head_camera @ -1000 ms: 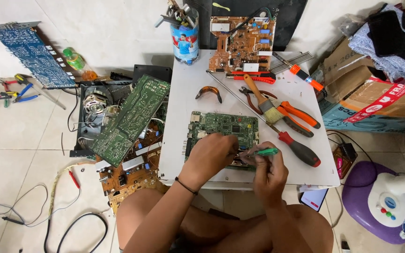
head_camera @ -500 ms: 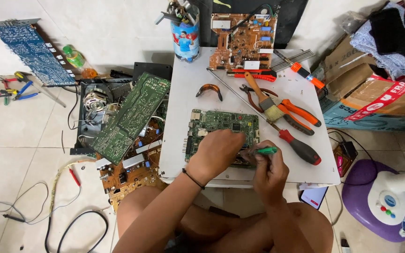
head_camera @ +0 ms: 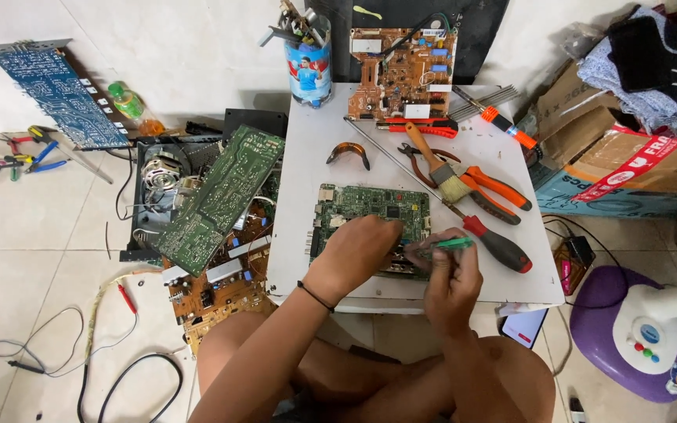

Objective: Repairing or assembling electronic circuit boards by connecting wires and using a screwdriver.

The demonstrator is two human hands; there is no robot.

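Green board [head_camera: 370,205] lies flat, centre of white table [head_camera: 315,157]. Left hand [head_camera: 358,247] presses on it; right hand [head_camera: 448,274] pinches green tool [head_camera: 452,244] at its near edge. Light, stiff, fragile: grip by edges

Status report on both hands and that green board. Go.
Left hand pressed flat on green circuit board. Right hand gripping green-handled tool, tip at board. Red-handled screwdriver lies close beside right hand.
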